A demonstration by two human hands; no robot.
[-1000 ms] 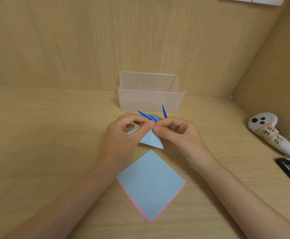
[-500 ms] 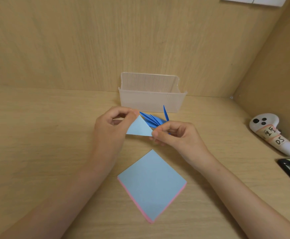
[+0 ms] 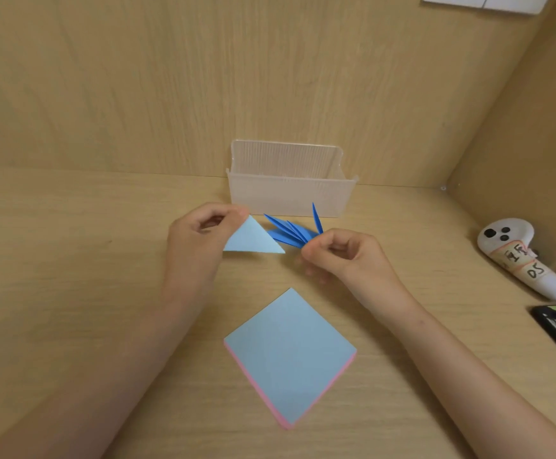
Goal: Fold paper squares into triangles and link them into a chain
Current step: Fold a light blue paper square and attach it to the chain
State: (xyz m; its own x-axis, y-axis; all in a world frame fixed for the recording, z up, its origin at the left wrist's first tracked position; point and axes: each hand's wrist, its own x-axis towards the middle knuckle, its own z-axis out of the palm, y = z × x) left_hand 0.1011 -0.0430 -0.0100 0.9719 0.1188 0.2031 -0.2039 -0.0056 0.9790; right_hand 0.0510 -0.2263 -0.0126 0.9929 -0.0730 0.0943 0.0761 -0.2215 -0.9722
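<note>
Head view: the left hand (image 3: 200, 246) holds the light-blue triangle (image 3: 253, 238) in a narrow grip, thumb and forefinger pinching its top corner. From that grip the triangle hangs down and to the right. Its long edge runs nearly level, and its sharp tip points right, towards the right hand (image 3: 342, 256), stopping just short of it. The right hand's grip is closed on the near end of the dark-blue chain (image 3: 289, 231). The chain's folded points fan up and to the left from that grip, and one point stands almost upright above it. On the near side of both grips, the stack of paper squares (image 3: 289, 356) lies flat on the surface (image 3: 71, 260) as a diamond, one corner towards the hands. A clear plastic box (image 3: 289, 190) stands beyond both grips, and a white controller (image 3: 521, 256) lies well to the right of the right hand.
</note>
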